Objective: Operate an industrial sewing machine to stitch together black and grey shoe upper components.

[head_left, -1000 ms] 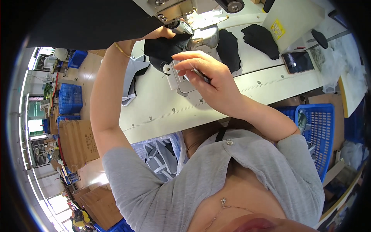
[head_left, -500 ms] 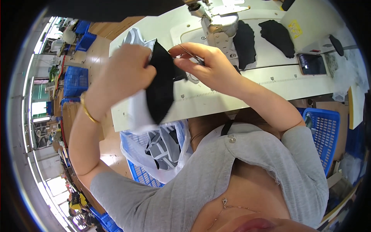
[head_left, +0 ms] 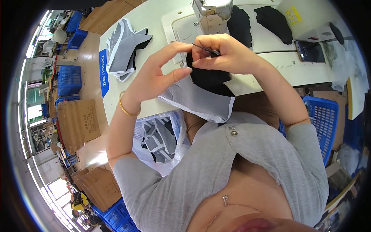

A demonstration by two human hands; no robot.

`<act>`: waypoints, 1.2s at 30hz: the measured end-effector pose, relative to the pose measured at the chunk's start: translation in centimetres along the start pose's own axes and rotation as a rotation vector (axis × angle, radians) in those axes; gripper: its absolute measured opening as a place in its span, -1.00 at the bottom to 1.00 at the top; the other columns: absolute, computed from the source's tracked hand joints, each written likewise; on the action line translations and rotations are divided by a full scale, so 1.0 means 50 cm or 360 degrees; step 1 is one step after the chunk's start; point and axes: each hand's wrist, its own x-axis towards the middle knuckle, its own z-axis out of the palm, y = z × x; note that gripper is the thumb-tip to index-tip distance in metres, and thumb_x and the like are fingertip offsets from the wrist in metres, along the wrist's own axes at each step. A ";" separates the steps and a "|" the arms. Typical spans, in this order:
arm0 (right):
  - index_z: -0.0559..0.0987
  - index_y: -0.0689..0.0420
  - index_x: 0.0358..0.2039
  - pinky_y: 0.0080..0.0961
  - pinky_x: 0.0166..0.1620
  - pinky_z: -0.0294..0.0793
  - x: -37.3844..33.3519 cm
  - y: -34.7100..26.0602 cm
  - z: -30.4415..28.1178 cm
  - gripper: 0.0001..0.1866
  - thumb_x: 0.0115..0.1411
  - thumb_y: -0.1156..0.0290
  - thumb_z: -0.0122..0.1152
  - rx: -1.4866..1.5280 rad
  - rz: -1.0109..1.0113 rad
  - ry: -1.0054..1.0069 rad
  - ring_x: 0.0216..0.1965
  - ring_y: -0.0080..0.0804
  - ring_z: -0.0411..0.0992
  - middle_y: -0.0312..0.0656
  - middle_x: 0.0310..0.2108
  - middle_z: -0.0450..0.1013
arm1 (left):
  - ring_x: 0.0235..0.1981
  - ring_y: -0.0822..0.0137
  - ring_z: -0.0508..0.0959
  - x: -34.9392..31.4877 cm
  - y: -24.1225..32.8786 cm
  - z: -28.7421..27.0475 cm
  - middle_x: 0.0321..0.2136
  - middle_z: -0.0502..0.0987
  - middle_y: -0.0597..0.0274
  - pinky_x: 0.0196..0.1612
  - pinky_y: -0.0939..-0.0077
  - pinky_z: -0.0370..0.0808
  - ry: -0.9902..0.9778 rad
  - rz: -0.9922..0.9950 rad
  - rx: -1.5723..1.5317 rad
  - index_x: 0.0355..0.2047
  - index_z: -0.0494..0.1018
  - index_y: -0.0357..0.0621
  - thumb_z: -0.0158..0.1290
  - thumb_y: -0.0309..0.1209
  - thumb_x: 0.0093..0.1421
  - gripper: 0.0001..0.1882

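Observation:
In my right hand (head_left: 230, 54) is a slim, pointed dark metal tool (head_left: 210, 50), gripped between bent fingers; whether it is snips or tweezers I cannot tell. Those fingertips are also at the upper edge of a black fabric piece (head_left: 210, 79), and contact is partly hidden. My left hand (head_left: 164, 73) faces it with thumb and index finger spread in a curve, nothing visible between them. Below both hands, a grey fabric piece with white edging (head_left: 205, 101) joins the black one and drapes over the table's front edge toward my lap.
Grey, white-edged pieces (head_left: 125, 50) lie on the white table (head_left: 150, 110) at left. Behind my hands stands a sewing machine (head_left: 214, 19), with black fabric pieces (head_left: 274, 25) and a phone (head_left: 310, 51) to its right. A lined basket of grey pieces (head_left: 158, 141) sits below left.
My left hand has let go of the raised fabric and its fingers have spread. The black-and-grey piece now hangs lower, across the table edge. My right hand still grips the tool.

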 end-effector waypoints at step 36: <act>0.65 0.10 -0.33 -0.48 -0.45 0.46 -0.082 -0.007 0.074 -0.65 -0.25 0.61 0.29 -0.0854 -0.0729 0.0375 -0.41 -0.34 0.46 -0.25 -0.43 0.48 | -0.55 0.63 0.37 0.000 0.014 -0.032 -0.58 0.51 0.42 -0.49 0.71 0.28 -0.0653 -0.0932 -0.0647 -0.39 0.60 -0.26 0.03 -0.27 0.32 -0.70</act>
